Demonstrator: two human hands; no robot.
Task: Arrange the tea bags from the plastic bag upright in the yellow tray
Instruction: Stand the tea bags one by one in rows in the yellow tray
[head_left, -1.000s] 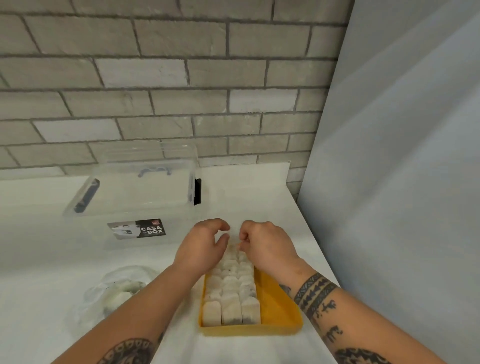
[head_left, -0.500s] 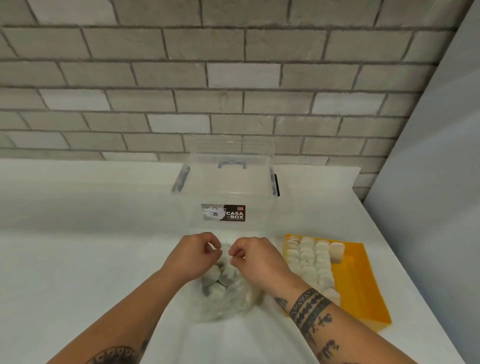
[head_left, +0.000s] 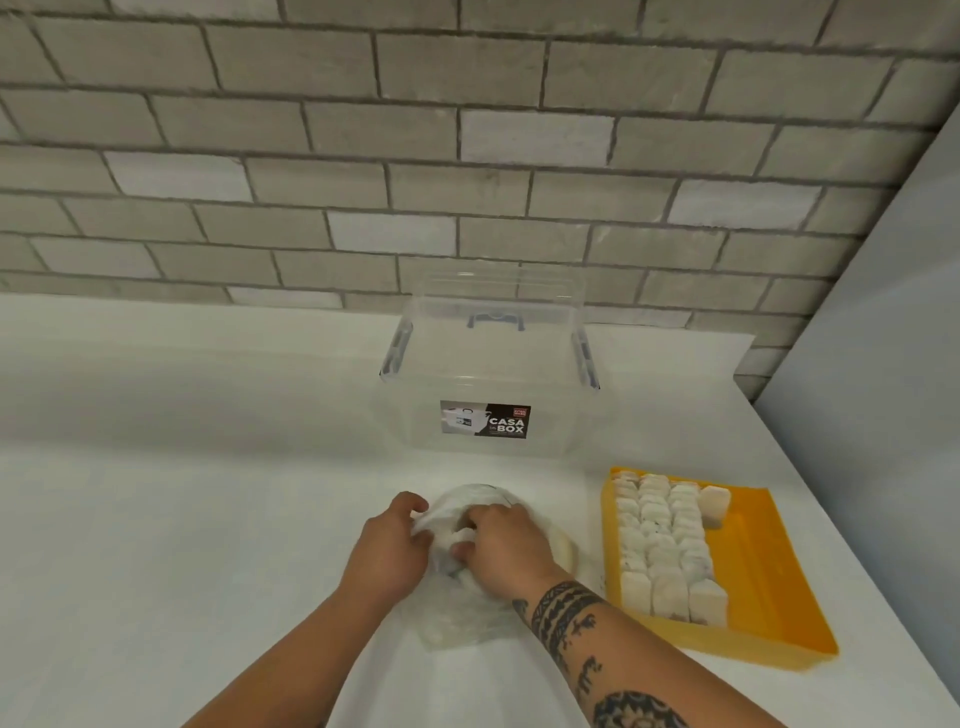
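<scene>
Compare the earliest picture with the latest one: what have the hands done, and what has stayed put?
Both hands left the tea bags in the yellow tray and moved left to the plastic bag. The left hand now grips the bag's rim; the right hand curls its fingers into the opening, though what they hold is hidden. The tray, its rows and the clear box stayed put.
</scene>
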